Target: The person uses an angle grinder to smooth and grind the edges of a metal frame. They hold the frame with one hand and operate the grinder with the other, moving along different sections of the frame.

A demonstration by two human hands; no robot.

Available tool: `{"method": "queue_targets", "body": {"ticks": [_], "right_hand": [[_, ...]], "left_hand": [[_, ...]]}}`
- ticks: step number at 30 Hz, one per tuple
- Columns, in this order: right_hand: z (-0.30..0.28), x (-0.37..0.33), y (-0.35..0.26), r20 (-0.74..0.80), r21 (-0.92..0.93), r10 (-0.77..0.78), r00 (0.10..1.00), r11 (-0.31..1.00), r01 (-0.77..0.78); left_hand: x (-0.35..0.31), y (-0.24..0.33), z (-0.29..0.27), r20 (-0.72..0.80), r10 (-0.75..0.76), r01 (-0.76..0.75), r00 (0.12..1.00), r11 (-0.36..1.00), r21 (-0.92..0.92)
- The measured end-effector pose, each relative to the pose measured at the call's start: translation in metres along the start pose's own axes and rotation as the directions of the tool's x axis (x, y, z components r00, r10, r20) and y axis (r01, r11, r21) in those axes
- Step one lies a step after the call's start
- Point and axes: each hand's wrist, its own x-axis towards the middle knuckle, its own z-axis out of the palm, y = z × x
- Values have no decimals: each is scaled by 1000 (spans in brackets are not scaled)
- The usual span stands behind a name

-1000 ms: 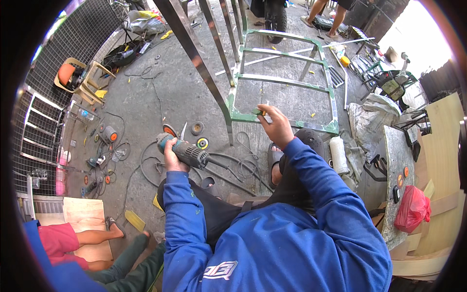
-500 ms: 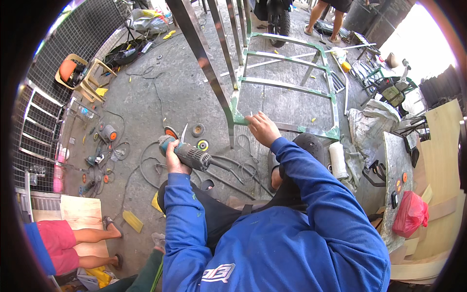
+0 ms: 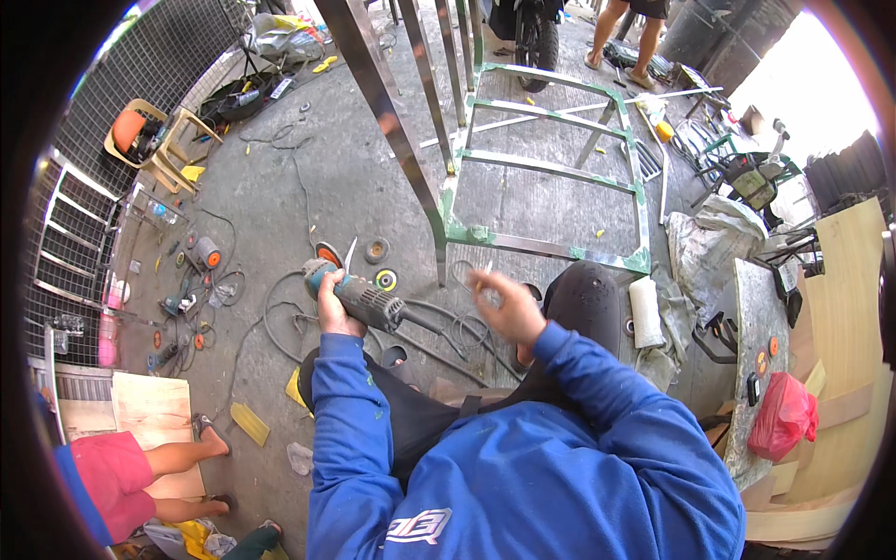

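Only writing we can spot near our hands is the white lettering [image 3: 418, 526] on our blue sweatshirt [image 3: 560, 467], and we'll leave it at that. Since half a second ago, our right hand [image 3: 511, 308] has come off the near left corner of the metal frame [image 3: 532, 245] and back toward us, between the tool and our right knee [image 3: 583, 297]. It's blurred, fingers curled, so we can't tell if it's gripping anything. A green patch [image 3: 479, 233] that hand was covering now shows near that same corner. Our left hand [image 3: 338, 303] hasn't really budged, wrapped firmly round the power tool [image 3: 369, 303], which is up over the floor [image 3: 373, 187], left of the frame's near left corner, orange disc [image 3: 328, 253] end pointing away from us.
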Motion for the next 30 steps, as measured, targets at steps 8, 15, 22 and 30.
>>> {"method": "queue_targets", "body": {"ticks": [8, 15, 22, 30], "right_hand": [[27, -41, 7, 483, -184, 359, 799, 933, -308], [-4, -14, -29, 269, 479, 343, 900, 763, -434], [-67, 11, -115, 19, 733, -106, 994, 678, 58], [-83, 22, -245, -491, 849, -618, 614, -179, 497]], "left_hand": [[3, -5, -7, -9, 0, 0, 1000, 1000, 21], [-34, 16, -4, 98, 248, -249, 964, 968, 0], [-41, 53, -6, 37, 549, -550, 835, 832, 75], [-22, 46, -14, -75, 358, -360, 931, 933, -2]]}}
